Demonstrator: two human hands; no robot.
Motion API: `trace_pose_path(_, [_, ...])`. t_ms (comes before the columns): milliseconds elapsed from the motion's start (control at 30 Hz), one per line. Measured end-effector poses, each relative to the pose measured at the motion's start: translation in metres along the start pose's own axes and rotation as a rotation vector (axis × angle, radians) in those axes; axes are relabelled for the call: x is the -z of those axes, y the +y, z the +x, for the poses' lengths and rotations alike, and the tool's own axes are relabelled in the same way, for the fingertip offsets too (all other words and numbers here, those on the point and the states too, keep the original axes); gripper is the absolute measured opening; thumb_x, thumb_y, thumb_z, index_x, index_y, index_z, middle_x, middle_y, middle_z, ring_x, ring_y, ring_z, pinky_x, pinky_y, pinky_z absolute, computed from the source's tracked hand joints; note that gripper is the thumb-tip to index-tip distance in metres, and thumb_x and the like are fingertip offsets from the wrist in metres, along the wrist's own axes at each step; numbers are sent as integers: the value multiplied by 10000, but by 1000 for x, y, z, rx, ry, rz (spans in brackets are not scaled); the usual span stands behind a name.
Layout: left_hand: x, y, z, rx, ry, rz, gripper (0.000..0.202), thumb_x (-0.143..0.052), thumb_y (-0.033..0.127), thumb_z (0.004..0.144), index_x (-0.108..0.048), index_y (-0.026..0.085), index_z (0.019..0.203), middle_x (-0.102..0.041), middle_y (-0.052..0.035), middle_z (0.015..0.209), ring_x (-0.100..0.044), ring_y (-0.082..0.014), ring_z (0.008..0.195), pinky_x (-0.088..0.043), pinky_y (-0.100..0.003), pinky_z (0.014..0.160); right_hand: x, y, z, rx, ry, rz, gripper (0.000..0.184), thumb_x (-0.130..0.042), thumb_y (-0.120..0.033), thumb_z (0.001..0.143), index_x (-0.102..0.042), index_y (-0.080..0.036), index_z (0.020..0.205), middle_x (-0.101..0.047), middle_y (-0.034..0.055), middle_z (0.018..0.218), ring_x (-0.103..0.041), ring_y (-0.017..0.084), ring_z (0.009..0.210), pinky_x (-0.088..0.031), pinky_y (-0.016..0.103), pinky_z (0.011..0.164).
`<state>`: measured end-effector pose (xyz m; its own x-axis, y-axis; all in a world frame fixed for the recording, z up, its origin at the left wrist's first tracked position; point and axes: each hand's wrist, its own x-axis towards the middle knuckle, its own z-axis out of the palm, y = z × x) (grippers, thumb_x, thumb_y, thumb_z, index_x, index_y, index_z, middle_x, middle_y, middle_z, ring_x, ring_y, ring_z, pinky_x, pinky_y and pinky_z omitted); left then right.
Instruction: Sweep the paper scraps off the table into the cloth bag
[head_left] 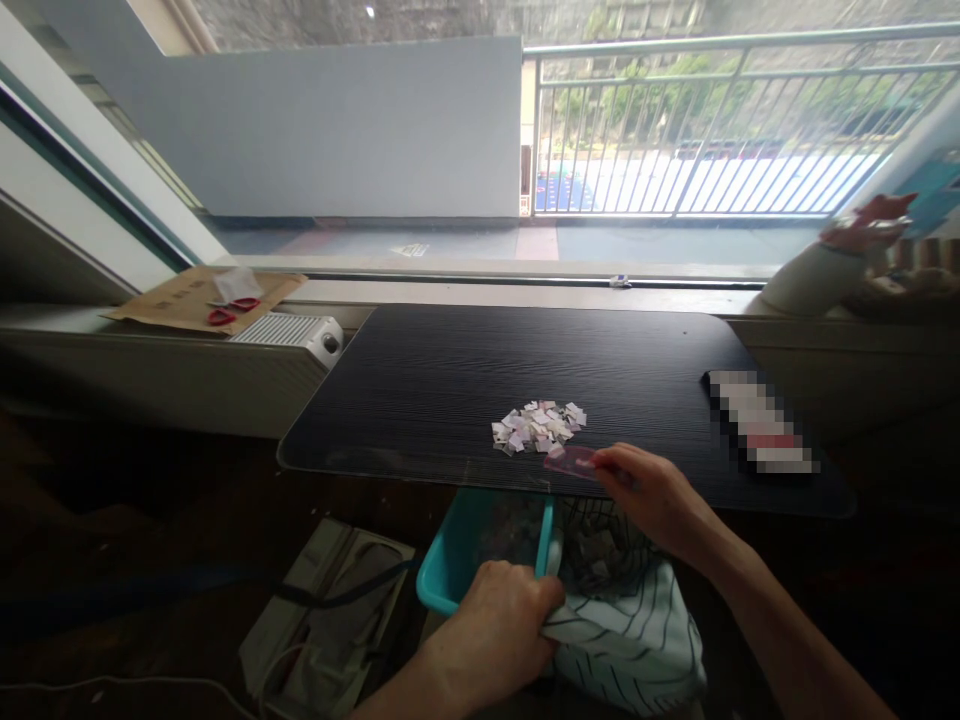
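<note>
A small heap of white and pinkish paper scraps (538,426) lies near the front edge of a dark table (420,380). My right hand (649,495) pinches a flat pink card (568,461) that rests on the table just in front of the heap. Below the table edge my left hand (499,615) is closed on the rim of a teal plastic bin (461,560). The bin sits under the edge, beside a wire basket lined with a striped bag (630,630).
A blurred dark object (757,435) lies at the table's right. Cardboard with red scissors (225,312) and a white heater (289,332) sit on the left sill. Another person's sleeve and hand (847,255) rest at the far right. A grey bag (330,620) lies on the floor.
</note>
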<state>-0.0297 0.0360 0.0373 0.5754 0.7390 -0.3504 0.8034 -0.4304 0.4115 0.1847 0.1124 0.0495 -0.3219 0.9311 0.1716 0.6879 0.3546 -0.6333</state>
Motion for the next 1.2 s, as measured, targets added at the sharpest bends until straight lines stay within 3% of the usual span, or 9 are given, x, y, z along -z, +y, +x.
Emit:
trace_pose_path(67, [-2, -2, -2, 30, -2, -14, 105, -561, 235, 686, -607, 229, 781, -665, -23, 762, -631, -243, 731, -422, -284, 608, 5, 13, 11, -99, 151, -74, 167, -503, -279, 856, -638, -200, 914, -665, 30, 797, -584, 144, 661, -420, 240, 600])
trace_pose_path(133, [-3, -3, -5, 61, -2, -23, 107, -561, 228, 674, -603, 234, 772, -656, -15, 747, -625, -236, 728, -415, -281, 611, 7, 25, 23, -186, 216, -130, 177, -514, -284, 837, -640, -195, 924, -682, 41, 821, -603, 160, 680, -425, 251, 606])
trace_pose_path(300, [-9, -5, -12, 133, -9, -76, 128, -559, 221, 668, -610, 251, 782, -651, 0, 758, -614, -219, 741, -402, -274, 627, 16, 37, 23, -214, 116, -153, 166, -508, -281, 822, -649, -207, 868, -688, 20, 785, -612, 162, 676, -423, 252, 609])
trace_pose_path(467, [-12, -6, -13, 185, -53, -91, 183, -556, 203, 674, -633, 254, 832, -657, -5, 788, -610, -206, 783, -396, -264, 658, 21, 30, 6, -226, 154, -152, 169, -516, -298, 822, -654, -211, 864, -686, 17, 776, -616, 162, 683, -427, 250, 620])
trace_pose_path(667, [-8, -3, -12, 164, -91, -56, 163, -554, 196, 678, -616, 245, 820, -657, -1, 808, -611, -199, 798, -391, -253, 655, 16, 32, 16, -180, 178, -135, 217, -482, -282, 838, -665, -184, 901, -685, 51, 830, -614, 170, 714, -443, 268, 649])
trace_pose_path(800, [-9, -2, -13, 171, -82, -68, 153, -564, 198, 665, -614, 249, 801, -654, 3, 795, -612, -198, 778, -381, -256, 634, 25, 35, 1, -209, 249, -158, 210, -490, -293, 832, -665, -187, 882, -680, 44, 766, -605, 164, 650, -438, 266, 603])
trace_pose_path(1033, [-13, -2, -11, 147, -62, -81, 181, -566, 192, 661, -634, 250, 818, -661, -1, 783, -612, -205, 773, -375, -261, 629, 24, 24, -19, -181, 130, -98, 187, -495, -272, 837, -662, -201, 881, -673, 25, 793, -598, 153, 667, -431, 256, 610])
trace_pose_path(1200, [-10, 1, -10, 137, -60, -59, 185, -571, 190, 661, -633, 251, 825, -659, -5, 784, -614, -213, 768, -384, -269, 635, 26, 21, -19, -205, 158, -108, 195, -485, -283, 856, -655, -194, 895, -657, 30, 823, -584, 148, 680, -423, 254, 615])
